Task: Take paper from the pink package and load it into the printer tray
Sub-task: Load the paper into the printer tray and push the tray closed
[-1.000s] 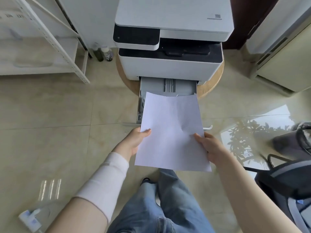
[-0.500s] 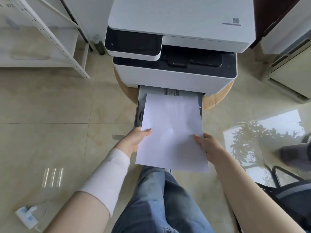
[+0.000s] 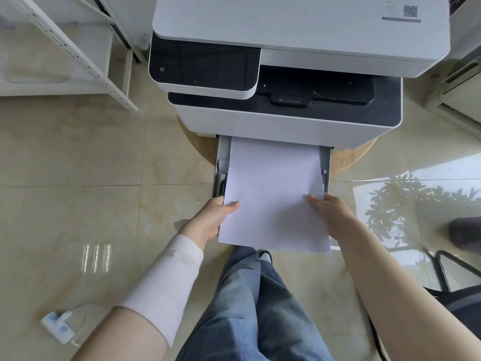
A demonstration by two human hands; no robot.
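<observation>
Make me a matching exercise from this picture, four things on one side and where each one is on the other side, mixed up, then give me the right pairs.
Things:
1. paper
2. printer
3. power strip
4. white shelf rack

Places:
A. on the floor, lower left
B. on a round wooden stand
C. upper left, beside the printer
D. held at both sides by the left hand and right hand, its far end in the open printer tray

Pairs: 1-D, 2-B, 3-A, 4-C
</observation>
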